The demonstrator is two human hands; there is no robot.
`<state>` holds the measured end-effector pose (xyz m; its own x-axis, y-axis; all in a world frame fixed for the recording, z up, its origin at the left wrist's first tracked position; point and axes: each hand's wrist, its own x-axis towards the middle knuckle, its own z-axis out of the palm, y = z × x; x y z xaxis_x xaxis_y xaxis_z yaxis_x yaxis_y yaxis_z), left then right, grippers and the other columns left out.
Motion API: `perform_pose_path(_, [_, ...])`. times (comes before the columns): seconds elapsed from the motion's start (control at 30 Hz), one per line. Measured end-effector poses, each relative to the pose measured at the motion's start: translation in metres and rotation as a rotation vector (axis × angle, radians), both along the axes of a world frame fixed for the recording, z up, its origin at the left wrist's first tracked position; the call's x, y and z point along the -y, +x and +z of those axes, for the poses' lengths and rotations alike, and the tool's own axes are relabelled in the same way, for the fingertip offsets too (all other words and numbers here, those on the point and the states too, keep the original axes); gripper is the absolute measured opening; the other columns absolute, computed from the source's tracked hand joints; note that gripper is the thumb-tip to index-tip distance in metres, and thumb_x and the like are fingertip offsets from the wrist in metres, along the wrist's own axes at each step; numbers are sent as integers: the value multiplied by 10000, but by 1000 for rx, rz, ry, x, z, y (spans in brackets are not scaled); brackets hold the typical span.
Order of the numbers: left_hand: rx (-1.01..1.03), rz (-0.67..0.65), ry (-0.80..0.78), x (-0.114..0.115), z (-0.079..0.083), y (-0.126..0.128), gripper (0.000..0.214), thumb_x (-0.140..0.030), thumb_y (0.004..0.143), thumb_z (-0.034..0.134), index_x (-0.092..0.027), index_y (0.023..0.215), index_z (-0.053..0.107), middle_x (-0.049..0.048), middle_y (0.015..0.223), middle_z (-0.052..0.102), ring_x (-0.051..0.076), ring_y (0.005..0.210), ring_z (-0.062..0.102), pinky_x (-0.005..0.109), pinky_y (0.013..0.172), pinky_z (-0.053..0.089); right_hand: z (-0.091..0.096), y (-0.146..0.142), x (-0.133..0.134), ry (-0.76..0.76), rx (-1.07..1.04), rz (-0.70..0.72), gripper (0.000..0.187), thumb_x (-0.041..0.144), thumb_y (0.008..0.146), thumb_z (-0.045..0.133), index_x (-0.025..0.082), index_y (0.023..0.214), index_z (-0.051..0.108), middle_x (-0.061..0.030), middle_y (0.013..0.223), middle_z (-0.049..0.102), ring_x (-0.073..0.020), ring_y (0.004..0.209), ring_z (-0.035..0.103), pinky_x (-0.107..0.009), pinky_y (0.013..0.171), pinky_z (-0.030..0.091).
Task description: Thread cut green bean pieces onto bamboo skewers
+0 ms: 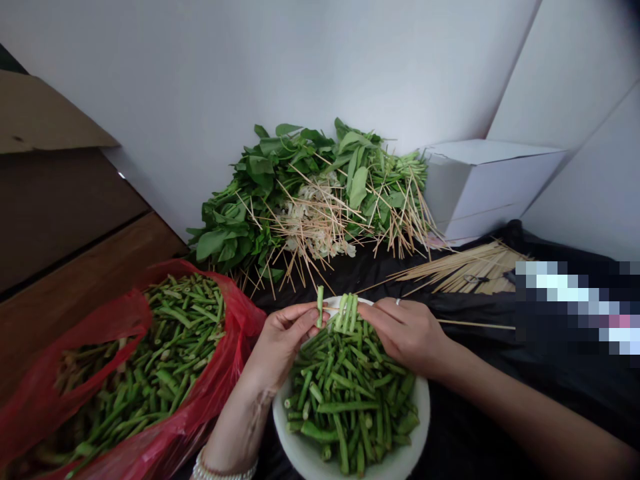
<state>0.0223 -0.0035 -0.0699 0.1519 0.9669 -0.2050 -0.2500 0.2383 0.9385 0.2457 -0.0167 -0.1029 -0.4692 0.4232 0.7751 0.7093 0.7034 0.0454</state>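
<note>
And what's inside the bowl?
A heap of cut green pieces fills the bowl; they cover its bottom, and the right hand hides part of its rim.

Front and centre sits the round white bowl (424, 427) holding short green stem pieces (350, 393), a thin wooden skewer (328, 307) over its far side, red plastic bag (239, 319) left, leafy green vegetable bundles (267, 163) behind, rectangular white box (493, 183) behind right.
</note>
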Motion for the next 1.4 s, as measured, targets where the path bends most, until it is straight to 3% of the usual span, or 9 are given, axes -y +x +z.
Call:
perform_pose_path(0.43, [-108,-84,58,-3,-9,-4,260,-321,678,831,-152,872,796,75,838,780,125,726,664,207,692,499,-4,1,-2,-106,19,53,271,76,914,390,113,1040,627,-71,841,668,-155,733,620,-269,655,511])
perform_pose_path(0.7, [-103,-112,17,-4,-8,-3,261,-318,655,847,-141,840,797,69,783,765,108,666,636,202,675,488,-7,2,-2,-161,28,69,293,83,906,390,123,1079,622,-62,825,663,-151,747,622,-261,685,517])
perform_pose_path(1.23, [7,-203,-36,-2,-7,-4,229,-299,661,851,-142,818,793,50,792,762,90,701,638,177,707,494,-4,0,-1,-118,20,97,277,81,912,380,111,1031,629,-69,804,660,-156,715,622,-270,629,516])
perform_pose_path(1.4, [-71,-197,5,-2,-10,-6,207,-298,699,825,-152,843,797,43,778,752,76,650,591,169,653,462,-5,1,-1,-112,32,92,270,81,921,383,112,1060,612,-61,815,663,-152,725,621,-262,647,508])
